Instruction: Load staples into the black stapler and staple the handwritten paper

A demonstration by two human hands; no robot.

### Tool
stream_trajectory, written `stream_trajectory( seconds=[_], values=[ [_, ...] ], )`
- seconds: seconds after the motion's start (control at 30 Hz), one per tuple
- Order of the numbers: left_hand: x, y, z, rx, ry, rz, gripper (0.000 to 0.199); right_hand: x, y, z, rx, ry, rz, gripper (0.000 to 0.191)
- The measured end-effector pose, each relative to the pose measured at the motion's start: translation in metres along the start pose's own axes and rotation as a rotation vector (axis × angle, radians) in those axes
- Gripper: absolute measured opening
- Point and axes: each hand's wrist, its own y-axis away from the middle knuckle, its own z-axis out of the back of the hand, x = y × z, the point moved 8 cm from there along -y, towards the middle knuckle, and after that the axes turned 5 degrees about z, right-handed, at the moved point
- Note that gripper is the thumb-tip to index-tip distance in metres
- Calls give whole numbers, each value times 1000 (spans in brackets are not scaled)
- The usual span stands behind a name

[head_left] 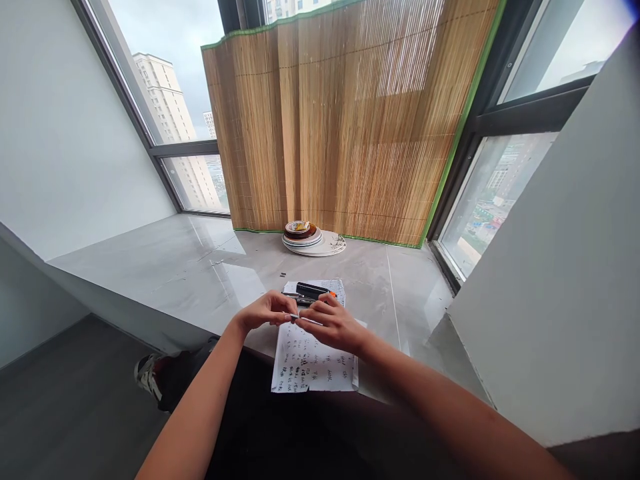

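Over the sheets of handwritten paper (325,367), my two hands meet at their fingertips. My left hand (265,310) is closed in a pinch on a small dark piece (294,317), too small to name. From the other side my right hand (333,325) closes its fingertips on the same piece, its other fingers stretched out. Just beyond my fingers lies a thick black cylindrical item (311,289) with an orange part at its right end. Slim dark pens (303,301) lie beside it on the paper, partly hidden by my hands.
A stack of plates and bowls (305,239) stands by the bamboo blind (340,133). Two tiny dark bits (283,274) lie on the grey tiled ledge (165,267). A slanted wall (565,267) bounds the right side. My shoe (147,377) shows below left.
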Motion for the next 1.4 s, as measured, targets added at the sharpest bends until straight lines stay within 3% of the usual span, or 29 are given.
stream_trajectory(
  seconds=[0.17, 0.23, 0.3, 0.37, 0.43, 0.5, 0.6, 0.7, 0.83, 0.9, 1.03, 1.23, 1.4],
  values=[
    [1, 1, 3, -36, -31, -3, 40, -6, 3, 0, -10, -7, -52, 15],
    [0, 1, 14, -140, -40, -41, 39, -15, 7, 0, -6, 14, -82, 16],
    [-3, 4, 38, -360, -36, -120, 36, -35, 16, 6, -65, 60, -195, 16],
    [-2, 13, 68, -658, -60, -183, 32, -67, 33, 15, -155, 119, -404, 14],
    [4, 24, 95, -940, -203, -158, 26, -98, 58, 20, -213, 160, -631, 15],
    [10, 25, 110, -1080, -468, -58, 22, -125, 85, 16, -200, 157, -833, 18],
    [24, 5, 114, -972, -784, 43, 25, -150, 121, -2, -81, 74, -1076, 18],
    [40, -18, 112, -818, -895, 59, 35, -158, 144, -22, 43, -16, -1225, 16],
    [63, -37, 113, -653, -898, 162, 49, -157, 147, -32, 130, 12, -1241, 20],
    [67, -40, 113, -625, -909, 190, 50, -156, 146, -33, 159, 46, -1234, 25],
    [57, -34, 107, -686, -978, 158, 42, -155, 145, -32, 194, 47, -1252, 38],
    [38, -14, 96, -815, -1024, 127, 18, -154, 146, -35, 298, -16, -1333, 38],
    [31, 1, 102, -915, -581, -9, 20, -154, 146, -36, 337, -9, -1335, 45]
  ],
)
